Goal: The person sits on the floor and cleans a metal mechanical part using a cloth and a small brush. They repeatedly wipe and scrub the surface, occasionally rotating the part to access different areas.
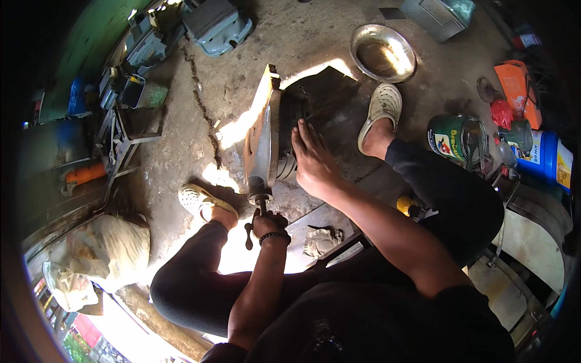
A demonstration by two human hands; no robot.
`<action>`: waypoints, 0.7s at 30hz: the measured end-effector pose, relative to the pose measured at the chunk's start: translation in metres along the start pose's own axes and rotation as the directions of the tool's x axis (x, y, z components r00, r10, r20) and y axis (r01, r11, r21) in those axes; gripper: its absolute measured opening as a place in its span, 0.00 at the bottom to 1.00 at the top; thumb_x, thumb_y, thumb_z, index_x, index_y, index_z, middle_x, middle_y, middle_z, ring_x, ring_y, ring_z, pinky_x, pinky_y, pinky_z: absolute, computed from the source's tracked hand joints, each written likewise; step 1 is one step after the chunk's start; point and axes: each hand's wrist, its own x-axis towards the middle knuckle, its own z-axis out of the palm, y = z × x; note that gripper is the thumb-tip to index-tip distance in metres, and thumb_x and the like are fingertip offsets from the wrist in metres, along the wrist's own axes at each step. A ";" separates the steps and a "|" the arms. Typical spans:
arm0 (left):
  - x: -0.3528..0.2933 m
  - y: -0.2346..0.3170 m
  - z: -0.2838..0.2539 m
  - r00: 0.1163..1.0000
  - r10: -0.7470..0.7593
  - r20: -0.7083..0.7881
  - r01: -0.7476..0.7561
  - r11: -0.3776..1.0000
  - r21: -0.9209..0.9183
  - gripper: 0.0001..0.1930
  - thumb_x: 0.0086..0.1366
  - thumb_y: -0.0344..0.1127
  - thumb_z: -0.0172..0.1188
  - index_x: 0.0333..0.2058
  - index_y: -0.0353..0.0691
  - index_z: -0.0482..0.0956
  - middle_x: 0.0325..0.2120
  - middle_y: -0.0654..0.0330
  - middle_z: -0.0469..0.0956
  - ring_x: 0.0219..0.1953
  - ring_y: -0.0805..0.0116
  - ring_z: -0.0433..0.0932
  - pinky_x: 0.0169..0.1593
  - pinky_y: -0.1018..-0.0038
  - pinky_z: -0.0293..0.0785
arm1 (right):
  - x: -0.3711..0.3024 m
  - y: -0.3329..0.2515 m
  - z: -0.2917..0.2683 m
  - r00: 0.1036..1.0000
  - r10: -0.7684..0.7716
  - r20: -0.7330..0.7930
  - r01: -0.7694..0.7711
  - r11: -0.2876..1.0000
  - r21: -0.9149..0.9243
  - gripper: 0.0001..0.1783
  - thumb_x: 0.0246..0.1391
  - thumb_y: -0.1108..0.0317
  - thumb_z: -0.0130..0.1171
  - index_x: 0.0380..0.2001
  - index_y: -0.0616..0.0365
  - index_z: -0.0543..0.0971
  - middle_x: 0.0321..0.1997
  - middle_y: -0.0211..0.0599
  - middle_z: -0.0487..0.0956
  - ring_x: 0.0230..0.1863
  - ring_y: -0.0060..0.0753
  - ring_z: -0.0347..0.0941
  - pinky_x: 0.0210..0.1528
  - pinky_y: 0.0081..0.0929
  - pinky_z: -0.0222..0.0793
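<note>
Our left hand is curled around a dark crank; the metal machine part begins just ahead, its long axis running away from that grip. Our right hand, fingers extended, lies farther ahead along the part's right side; we cannot tell its pressure. Left is nearer the crank. The part blocks reaching straight forward; a clog sits ahead-left, a crumpled cloth right.

I saw the person's left hand curled into a grip, its bare forearm reaching forward. Farther out, the right hand was outstretched, fingers straight and nearly together, its arm slanting inward. Both knees were bent and spread.
</note>
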 end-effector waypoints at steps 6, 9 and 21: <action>-0.001 0.001 -0.009 0.973 0.028 0.231 -0.074 0.978 0.193 0.08 0.66 0.37 0.45 0.28 0.43 0.68 0.13 0.65 0.59 0.11 0.69 0.60 0.15 0.73 0.56 | -0.007 0.004 0.007 0.992 0.044 -0.116 -0.052 0.996 -0.068 0.35 0.47 0.77 0.51 0.61 0.76 0.60 0.68 0.69 0.55 0.69 0.66 0.54 0.71 0.54 0.46; -0.015 0.003 -0.004 0.975 0.007 0.222 -0.049 0.981 0.185 0.06 0.63 0.30 0.39 0.28 0.45 0.65 0.15 0.66 0.58 0.11 0.70 0.56 0.15 0.74 0.57 | -0.006 0.010 0.005 0.991 0.039 -0.130 -0.043 0.999 -0.025 0.35 0.47 0.77 0.51 0.61 0.74 0.61 0.69 0.66 0.55 0.69 0.64 0.54 0.69 0.55 0.50; 0.066 0.003 -0.043 0.821 -0.014 0.571 -0.313 0.825 0.470 0.09 0.67 0.33 0.44 0.33 0.44 0.75 0.25 0.65 0.72 0.30 0.69 0.75 0.36 0.68 0.76 | 0.062 0.219 -0.074 0.757 0.601 -0.256 -0.506 0.787 0.353 0.29 0.51 0.75 0.45 0.60 0.56 0.71 0.54 0.57 0.75 0.55 0.55 0.73 0.58 0.39 0.67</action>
